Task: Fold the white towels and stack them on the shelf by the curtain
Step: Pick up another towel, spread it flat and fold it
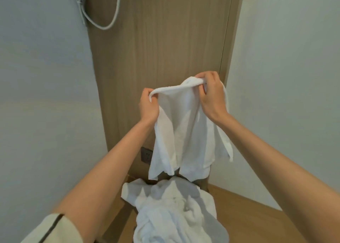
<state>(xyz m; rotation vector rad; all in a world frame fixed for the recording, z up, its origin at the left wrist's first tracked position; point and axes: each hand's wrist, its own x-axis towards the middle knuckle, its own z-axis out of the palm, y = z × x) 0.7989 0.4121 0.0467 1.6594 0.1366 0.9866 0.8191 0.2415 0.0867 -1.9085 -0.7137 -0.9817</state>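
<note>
Left hand (148, 105), right hand (211, 95) pinch limp (terry) towel (184, 132).

A room indoors, home or hotel; wood wall panel (156, 59); wall socket (146, 155); heaped white towels (171, 211).

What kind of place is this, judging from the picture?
Probably a corner of a hotel or guest room: a wood wall panel, a power socket low on it, and a heap of white towels below the held towel.

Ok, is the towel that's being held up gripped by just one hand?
No, the left hand and the right hand each pinch the top edge of the white towel, which hangs loose.
</note>
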